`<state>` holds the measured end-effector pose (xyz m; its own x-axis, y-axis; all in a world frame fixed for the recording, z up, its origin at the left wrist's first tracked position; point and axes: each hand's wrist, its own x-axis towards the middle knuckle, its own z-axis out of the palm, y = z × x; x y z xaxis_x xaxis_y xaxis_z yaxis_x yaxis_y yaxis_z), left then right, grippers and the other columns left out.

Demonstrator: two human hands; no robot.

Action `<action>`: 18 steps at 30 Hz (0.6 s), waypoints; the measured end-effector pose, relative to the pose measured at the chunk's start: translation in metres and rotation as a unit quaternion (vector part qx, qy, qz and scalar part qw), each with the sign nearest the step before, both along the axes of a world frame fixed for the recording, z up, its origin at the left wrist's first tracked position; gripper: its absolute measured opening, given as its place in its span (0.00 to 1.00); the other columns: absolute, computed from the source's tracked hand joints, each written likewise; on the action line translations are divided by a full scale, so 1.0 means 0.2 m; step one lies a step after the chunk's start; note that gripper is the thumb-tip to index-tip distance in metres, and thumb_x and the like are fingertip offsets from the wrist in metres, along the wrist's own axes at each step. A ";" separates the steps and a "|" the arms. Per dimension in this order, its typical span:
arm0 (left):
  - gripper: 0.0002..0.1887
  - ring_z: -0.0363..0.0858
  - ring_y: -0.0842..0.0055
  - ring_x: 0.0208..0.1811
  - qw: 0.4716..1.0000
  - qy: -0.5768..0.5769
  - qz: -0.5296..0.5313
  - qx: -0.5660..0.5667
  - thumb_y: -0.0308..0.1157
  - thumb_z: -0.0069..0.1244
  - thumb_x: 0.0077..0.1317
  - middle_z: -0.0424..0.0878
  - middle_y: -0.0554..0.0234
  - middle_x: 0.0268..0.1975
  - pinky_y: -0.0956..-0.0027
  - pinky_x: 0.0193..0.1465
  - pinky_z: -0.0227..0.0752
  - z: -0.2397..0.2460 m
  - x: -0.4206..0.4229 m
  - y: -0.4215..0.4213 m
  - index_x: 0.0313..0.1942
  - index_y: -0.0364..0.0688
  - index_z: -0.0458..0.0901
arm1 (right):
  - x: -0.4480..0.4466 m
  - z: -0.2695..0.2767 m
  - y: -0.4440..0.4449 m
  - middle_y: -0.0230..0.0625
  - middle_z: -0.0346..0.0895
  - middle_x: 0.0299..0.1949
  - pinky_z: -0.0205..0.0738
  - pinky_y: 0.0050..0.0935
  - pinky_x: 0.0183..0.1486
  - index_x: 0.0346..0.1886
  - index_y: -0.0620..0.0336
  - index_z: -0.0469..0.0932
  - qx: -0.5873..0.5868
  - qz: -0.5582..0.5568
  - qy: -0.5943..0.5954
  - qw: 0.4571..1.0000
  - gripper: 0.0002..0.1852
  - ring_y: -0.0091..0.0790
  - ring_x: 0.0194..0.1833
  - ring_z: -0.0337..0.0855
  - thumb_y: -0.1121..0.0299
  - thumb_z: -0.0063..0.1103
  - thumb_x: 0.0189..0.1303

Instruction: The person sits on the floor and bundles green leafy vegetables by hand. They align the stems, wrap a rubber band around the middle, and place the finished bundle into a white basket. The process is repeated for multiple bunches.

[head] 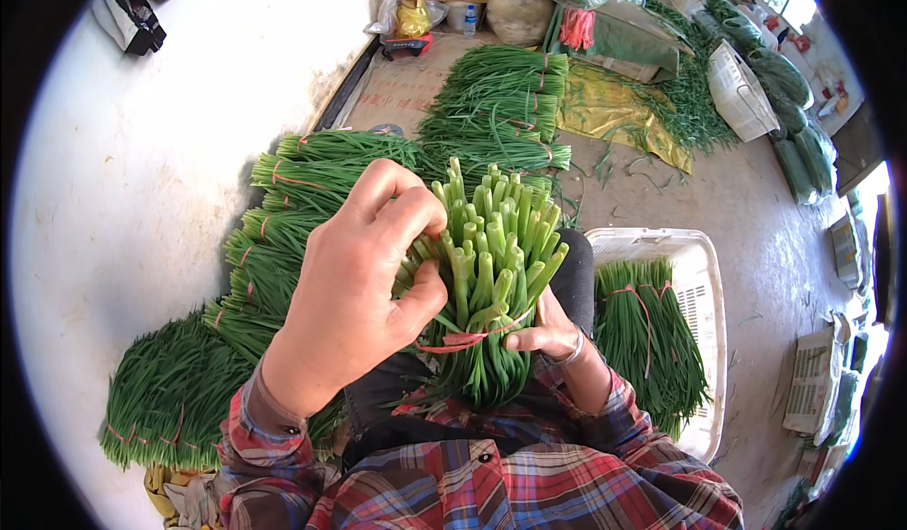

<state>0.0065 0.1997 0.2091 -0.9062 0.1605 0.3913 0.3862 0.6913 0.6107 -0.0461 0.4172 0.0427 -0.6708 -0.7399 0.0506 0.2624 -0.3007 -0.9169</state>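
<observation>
A bundle of garlic chives (489, 246) stands over my lap, its pale cut stalk ends turned up towards me and its green leaves hanging below. A pink-red tie (459, 340) runs around it under the stalks. My left hand (361, 275) is bent over the bundle's left side, with thumb and curled fingers on the outer stalks; part of the fingertips is hidden. From the right, my right hand (553, 328) supports the bundle, thumb in front near the tie and the other fingers hidden behind it.
Tied chive bundles lie in rows at the left (283, 246) and ahead (496, 105). A white plastic crate (712, 360) at my right holds more bundles (648, 339). Further off are a yellow sheet (602, 112), pink ties (577, 28), a tilted white basket (740, 91) and bagged greens (797, 140).
</observation>
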 end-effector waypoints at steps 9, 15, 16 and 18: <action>0.13 0.79 0.66 0.38 0.994 0.022 0.056 -0.089 0.16 0.53 0.47 0.70 0.56 0.40 0.65 0.43 0.74 0.02 0.02 0.01 0.35 0.33 0.74 | 0.02 0.07 -0.01 0.41 0.70 0.66 0.56 0.36 0.74 0.72 0.70 0.59 0.026 -0.013 0.004 1.000 0.54 0.34 0.67 0.69 0.62 0.78 0.39; 0.12 0.78 0.66 0.37 0.998 0.017 0.042 -0.051 0.13 0.52 0.49 0.70 0.57 0.41 0.65 0.40 0.74 -0.01 0.02 0.00 0.35 0.32 0.75 | 0.02 0.04 -0.02 0.39 0.72 0.64 0.63 0.35 0.70 0.71 0.68 0.61 0.023 -0.024 0.027 0.999 0.55 0.34 0.64 0.73 0.59 0.79 0.38; 0.12 0.77 0.68 0.39 0.998 0.009 0.044 -0.043 0.12 0.51 0.50 0.70 0.57 0.41 0.68 0.43 0.74 -0.02 0.02 0.00 0.36 0.32 0.75 | 0.01 0.05 -0.02 0.39 0.72 0.64 0.63 0.35 0.70 0.71 0.68 0.61 0.023 -0.025 0.027 0.999 0.54 0.34 0.63 0.73 0.59 0.79 0.38; 0.12 0.77 0.70 0.39 0.999 0.016 0.042 -0.015 0.11 0.52 0.52 0.70 0.58 0.41 0.69 0.43 0.74 -0.04 0.02 -0.01 0.37 0.31 0.76 | 0.01 0.06 -0.02 0.38 0.73 0.63 0.63 0.35 0.70 0.71 0.68 0.62 0.024 -0.026 0.028 0.999 0.54 0.33 0.63 0.73 0.59 0.78 0.38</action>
